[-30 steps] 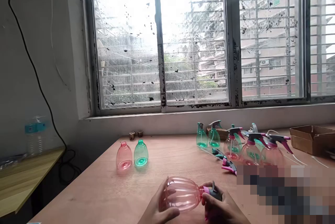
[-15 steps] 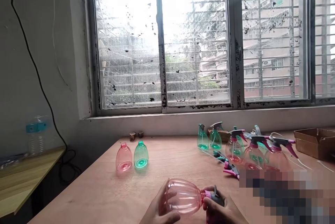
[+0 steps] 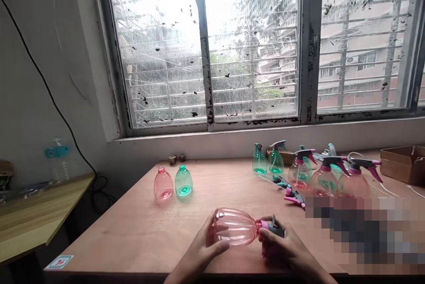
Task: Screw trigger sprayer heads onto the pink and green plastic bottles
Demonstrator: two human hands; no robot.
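Note:
A clear pink spray bottle lies sideways above the near part of the table, its base to the left. My left hand is wrapped round the base end. At the neck, my right hand grips the dark grey and pink trigger spray head; its pink collar sits against the bottle's neck. My palm hides part of the trigger. Beyond my hands stand a pink bottle and a green bottle, both without heads. Loose spray heads lie to the right.
Green spray bottles and pink spray bottles with heads fitted stand at the right. Behind them is a cardboard box. Two small brown objects sit at the back left. A pixelated patch covers the right front. A sticker marks the near left corner.
The view has tipped down, so the table's front edge and corner sticker now show. Both hands keep their hold on the bottle and spray head, with little visible change between them.

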